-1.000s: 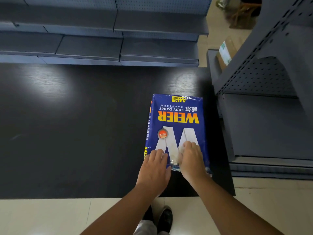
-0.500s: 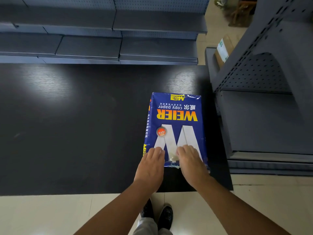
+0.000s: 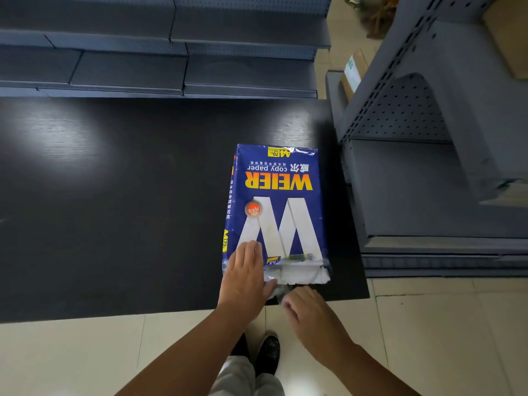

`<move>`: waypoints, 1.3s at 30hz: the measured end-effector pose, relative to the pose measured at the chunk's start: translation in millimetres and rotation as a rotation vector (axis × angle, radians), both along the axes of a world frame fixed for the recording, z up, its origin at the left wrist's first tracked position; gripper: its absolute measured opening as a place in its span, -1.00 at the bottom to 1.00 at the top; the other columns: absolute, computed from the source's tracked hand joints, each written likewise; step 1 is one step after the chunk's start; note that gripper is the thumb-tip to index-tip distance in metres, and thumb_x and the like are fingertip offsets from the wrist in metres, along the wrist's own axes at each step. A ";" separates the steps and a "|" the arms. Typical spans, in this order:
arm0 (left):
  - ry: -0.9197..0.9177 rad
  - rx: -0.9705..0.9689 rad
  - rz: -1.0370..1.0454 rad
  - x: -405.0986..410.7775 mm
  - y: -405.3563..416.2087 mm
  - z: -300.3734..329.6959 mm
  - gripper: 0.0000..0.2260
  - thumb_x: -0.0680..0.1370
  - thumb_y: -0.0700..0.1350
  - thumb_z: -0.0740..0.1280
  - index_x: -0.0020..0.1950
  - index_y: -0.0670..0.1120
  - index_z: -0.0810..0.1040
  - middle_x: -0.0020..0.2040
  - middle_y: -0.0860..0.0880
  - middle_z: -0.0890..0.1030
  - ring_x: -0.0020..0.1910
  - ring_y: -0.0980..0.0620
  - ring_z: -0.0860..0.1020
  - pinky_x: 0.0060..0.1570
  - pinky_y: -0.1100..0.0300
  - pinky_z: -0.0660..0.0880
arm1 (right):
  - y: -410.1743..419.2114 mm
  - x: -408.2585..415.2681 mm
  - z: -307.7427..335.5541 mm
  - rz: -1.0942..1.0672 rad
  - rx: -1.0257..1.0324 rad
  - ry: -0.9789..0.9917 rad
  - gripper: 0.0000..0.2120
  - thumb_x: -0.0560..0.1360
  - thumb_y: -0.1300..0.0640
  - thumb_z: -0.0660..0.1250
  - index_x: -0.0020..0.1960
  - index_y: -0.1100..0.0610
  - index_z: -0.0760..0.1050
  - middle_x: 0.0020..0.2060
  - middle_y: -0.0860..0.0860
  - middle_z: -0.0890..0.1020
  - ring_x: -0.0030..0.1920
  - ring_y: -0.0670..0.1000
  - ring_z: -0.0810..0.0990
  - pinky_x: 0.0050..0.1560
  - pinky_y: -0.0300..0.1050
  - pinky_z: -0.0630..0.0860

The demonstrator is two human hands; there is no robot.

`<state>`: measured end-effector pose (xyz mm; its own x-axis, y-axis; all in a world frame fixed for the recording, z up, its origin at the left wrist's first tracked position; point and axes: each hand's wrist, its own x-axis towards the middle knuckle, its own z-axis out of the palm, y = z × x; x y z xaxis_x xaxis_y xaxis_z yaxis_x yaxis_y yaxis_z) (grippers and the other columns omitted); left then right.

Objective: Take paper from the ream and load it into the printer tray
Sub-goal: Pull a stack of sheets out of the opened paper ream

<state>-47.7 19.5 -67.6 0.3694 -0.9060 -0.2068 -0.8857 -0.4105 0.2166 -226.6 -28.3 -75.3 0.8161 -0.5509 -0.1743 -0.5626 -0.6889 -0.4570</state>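
- At the worktop's (image 3: pixel 114 195) near-right corner: the ream (image 3: pixel 274 212) lies flat, label up, near end almost at the near edge, right side close to the right edge.
- Wrapper's near end is torn open w/ white paper (image 3: pixel 297 274) showing across the gap; the rest of the wrap is intact.
- Your left hand (image 3: pixel 244 277): grip spread flat, palm down on the ream's near-left corner, pinning it, not pinching anything.
- Your right hand (image 3: pixel 311 310): just off the near edge, fingers loosely curled. A scrap of clear film seems to sit at the fingertips, but it's blurred, so can't tell if you're pinching it.
- No printer or tray in view. Only grey shelving (image 3: pixel 428 181) beyond the right edge and along the far edge, so loading is prob a long way off.
- Risks, as I judge them:
  - Ream sits close to the near edge, so a hard pull toward you w/o the left hand bearing down could drag the whole pack off onto the floor.
  - Opening is narrow and ragged, so yanking sheets thru it may crease or dog-ear corners, and bent sheets jam trays.
  - Grabbing too thick a wad one-handed could fan or spill it.
  - Loose film left among the sheets could go into the tray w/ them.
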 end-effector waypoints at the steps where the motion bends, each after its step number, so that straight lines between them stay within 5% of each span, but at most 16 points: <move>1: -0.007 0.005 0.003 -1.5 0.4 -0.8 -0.29 0.50 0.27 0.25 0.44 -0.16 0.14 0.32 -0.10 0.32 0.34 -0.11 0.28 0.39 -0.02 0.32 | -0.7 1.0 6.9 -0.159 0.086 -0.068 -0.96 0.55 0.10 0.31 -0.03 0.03 0.53 -0.17 -0.08 0.58 -0.13 -0.11 0.54 -0.12 -0.21 0.53; 5: -0.016 0.025 0.008 -5.3 2.8 -2.2 -0.28 0.51 0.28 0.24 0.47 -0.14 0.10 0.37 -0.11 0.29 0.40 -0.11 0.24 0.43 -0.03 0.29 | -15.6 2.6 11.1 -0.724 0.263 -0.200 -0.70 0.56 0.08 0.32 0.28 0.03 0.46 -0.05 -0.06 0.60 -0.07 -0.09 0.61 -0.11 -0.14 0.63; 10: -0.027 0.048 0.002 -6.0 4.1 -3.6 -0.28 0.53 0.29 0.20 0.49 -0.13 0.06 0.42 -0.11 0.26 0.45 -0.11 0.19 0.47 -0.03 0.25 | -29.9 12.9 9.9 -0.873 0.348 -0.195 -0.57 0.55 0.10 0.34 0.40 0.12 0.41 0.14 0.02 0.57 -0.01 -0.02 0.61 -0.08 -0.06 0.65; 22: -0.040 0.054 -0.007 -6.7 3.1 -1.5 -0.28 0.54 0.26 0.20 0.50 -0.15 0.04 0.44 -0.12 0.25 0.46 -0.12 0.18 0.48 -0.03 0.23 | -32.7 18.7 12.6 -0.923 0.203 -0.198 -0.70 0.55 0.16 0.32 0.25 0.21 0.57 0.08 0.10 0.62 -0.10 -0.01 0.61 -0.26 -0.30 0.48; 30: -0.018 0.058 -0.003 -6.1 5.4 -2.6 -0.29 0.56 0.26 0.17 0.52 -0.12 0.01 0.48 -0.11 0.21 0.50 -0.11 0.12 0.51 -0.02 0.16 | -47.7 27.2 7.0 -1.219 0.480 -0.345 -0.85 0.49 0.15 0.44 0.03 0.18 0.63 -0.16 0.03 0.69 -0.19 -0.10 0.64 -0.22 -0.21 0.57; 34: 0.005 0.029 0.022 -5.5 9.9 -0.9 -0.30 0.54 0.28 0.19 0.49 -0.11 0.04 0.44 -0.09 0.24 0.47 -0.09 0.16 0.49 -0.02 0.22 | -50.8 25.5 3.1 -1.314 0.683 -0.418 -0.94 0.49 0.23 0.44 -0.08 0.10 0.60 -0.16 0.10 0.72 -0.16 0.03 0.72 -0.09 -0.08 0.63; 39: -0.006 0.004 0.052 -3.8 16.6 3.0 -0.33 0.54 0.29 0.17 0.46 -0.10 0.08 0.41 -0.08 0.26 0.44 -0.08 0.20 0.47 0.00 0.25 | -43.8 11.8 17.8 -1.383 0.835 -0.457 -0.92 0.46 0.38 0.37 -0.08 0.26 0.54 -0.22 0.20 0.72 -0.19 0.11 0.75 -0.04 -0.03 0.64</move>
